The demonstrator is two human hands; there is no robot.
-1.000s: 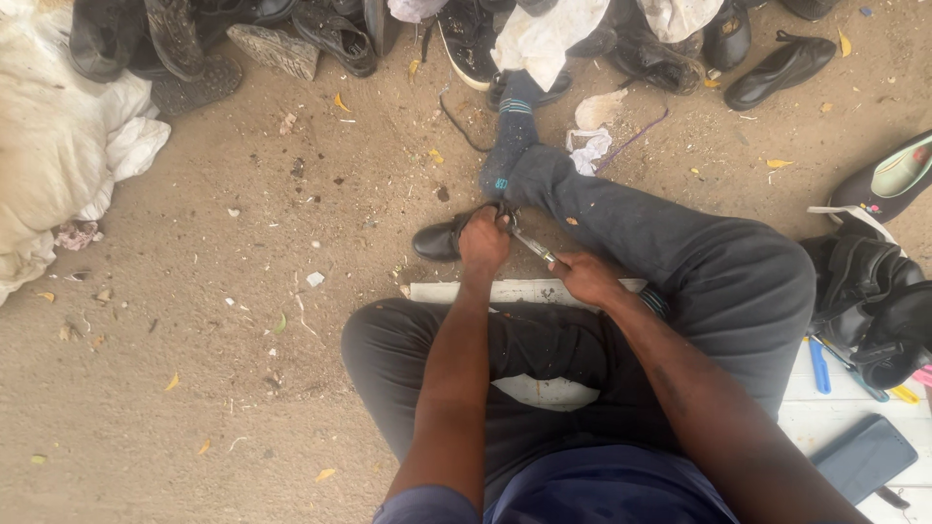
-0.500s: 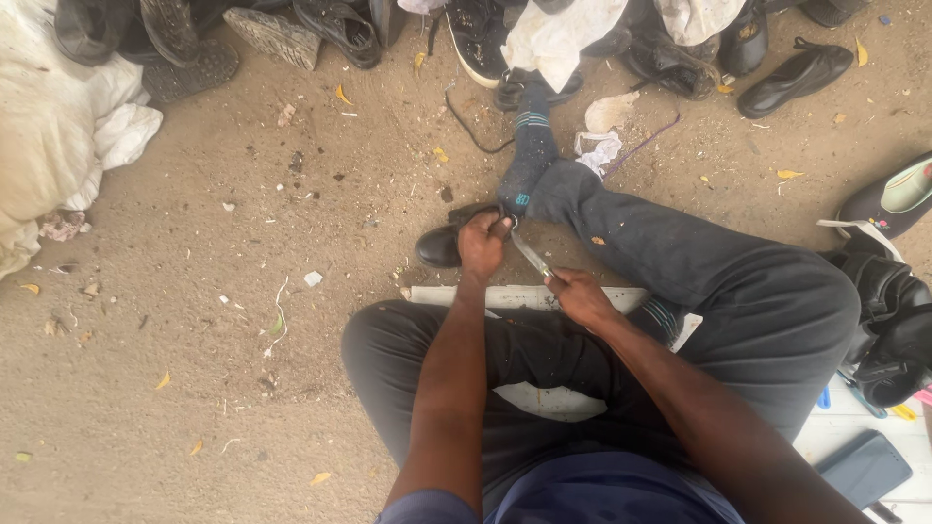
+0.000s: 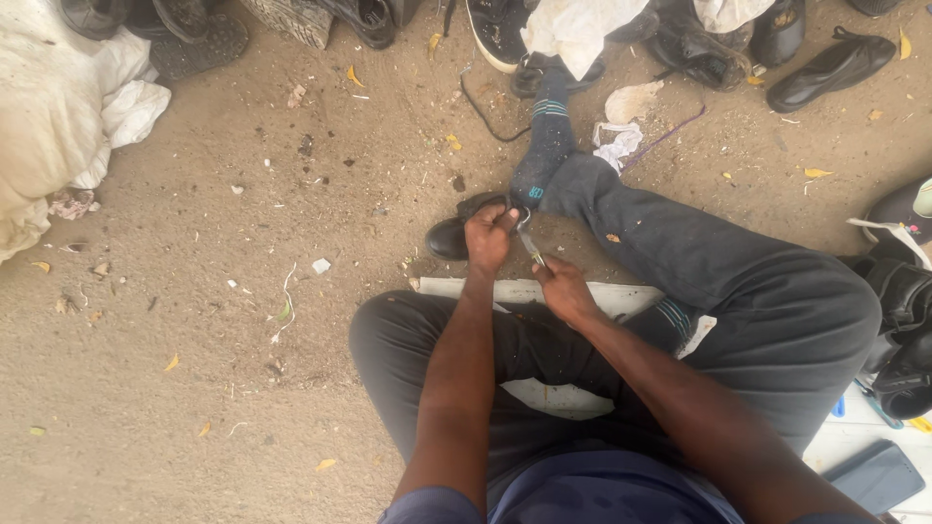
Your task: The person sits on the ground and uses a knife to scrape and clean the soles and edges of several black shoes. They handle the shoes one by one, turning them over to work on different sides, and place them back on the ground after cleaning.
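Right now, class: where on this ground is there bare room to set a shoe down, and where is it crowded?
Freest: sandy ground between the white cloth heap and the left knee. Crowded: the shoe pile along the top, and around the hands on the black shoe.

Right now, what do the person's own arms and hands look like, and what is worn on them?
Both arms are bare from the hands up to short blue sleeves at the upper arms. The left hand and right hand wear no gloves; no watch, ring or band shows on either wrist.
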